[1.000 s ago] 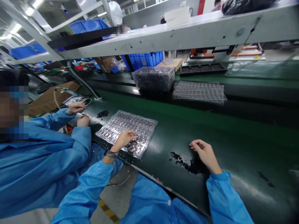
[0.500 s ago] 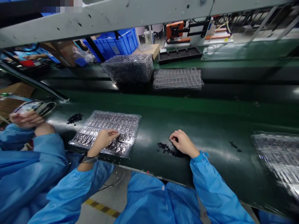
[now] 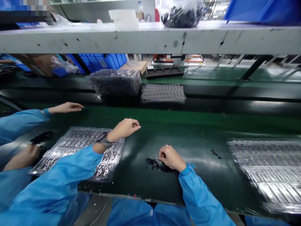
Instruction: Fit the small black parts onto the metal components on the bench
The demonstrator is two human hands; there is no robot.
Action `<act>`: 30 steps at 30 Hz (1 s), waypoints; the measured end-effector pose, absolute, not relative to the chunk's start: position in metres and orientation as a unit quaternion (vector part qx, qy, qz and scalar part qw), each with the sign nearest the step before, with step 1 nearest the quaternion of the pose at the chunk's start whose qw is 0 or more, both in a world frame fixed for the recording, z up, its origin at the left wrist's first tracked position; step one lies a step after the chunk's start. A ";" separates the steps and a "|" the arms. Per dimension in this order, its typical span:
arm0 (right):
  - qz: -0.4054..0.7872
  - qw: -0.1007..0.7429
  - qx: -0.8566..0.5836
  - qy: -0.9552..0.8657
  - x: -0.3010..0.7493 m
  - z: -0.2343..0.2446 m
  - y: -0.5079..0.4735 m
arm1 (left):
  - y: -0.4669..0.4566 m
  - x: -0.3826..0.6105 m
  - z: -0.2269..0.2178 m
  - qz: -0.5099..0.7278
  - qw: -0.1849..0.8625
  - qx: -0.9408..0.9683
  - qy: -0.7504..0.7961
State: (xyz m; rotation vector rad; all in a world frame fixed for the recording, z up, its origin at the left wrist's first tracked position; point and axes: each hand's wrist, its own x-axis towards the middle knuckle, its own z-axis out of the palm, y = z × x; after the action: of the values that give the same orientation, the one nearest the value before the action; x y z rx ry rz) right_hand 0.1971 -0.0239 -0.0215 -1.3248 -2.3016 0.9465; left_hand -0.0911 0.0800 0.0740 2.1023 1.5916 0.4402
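My left hand point(image 3: 125, 128) is over the green work surface, just past the far right corner of a clear plastic tray point(image 3: 63, 139). Its fingers are curled together, and anything between them is hidden. Small metallic parts fill the tray's pockets, and my left forearm crosses above it. At the right end of a pile of small black pieces point(image 3: 155, 164), my right hand point(image 3: 171, 157) has thumb and fingers pinched together. What the pinch contains, if anything, is too small to name.
A co-worker's hands point(image 3: 67, 107) are at the left, near another black heap point(image 3: 42, 137). A second filled tray point(image 3: 265, 163) lies right. Stacked clear trays point(image 3: 115, 81) and loose ones point(image 3: 163, 93) stand behind. A shelf point(image 3: 141, 40) spans above.
My left hand has risen from the tray's pockets and moved away to the right and forward. My right hand stays at the black pile. A co-worker's hand now reaches forward. The view has shifted.
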 end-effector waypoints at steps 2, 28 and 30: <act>0.372 0.207 -0.481 -0.766 0.197 -0.020 -0.022 | 0.123 -0.046 0.064 0.184 0.258 0.765 0.561; 0.645 0.470 -0.363 -0.480 0.220 -0.010 -0.005 | 0.163 0.048 0.014 0.509 0.430 0.509 0.546; 0.646 0.484 -0.362 -0.466 0.220 -0.007 -0.006 | 0.120 0.036 0.016 0.553 0.486 0.473 0.484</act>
State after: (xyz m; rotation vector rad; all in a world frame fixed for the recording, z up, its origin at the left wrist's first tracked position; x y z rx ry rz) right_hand 0.2197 -0.0058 -0.0067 -0.8812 -1.1354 1.5727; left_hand 0.0364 0.1202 0.0161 1.1519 1.1772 1.3465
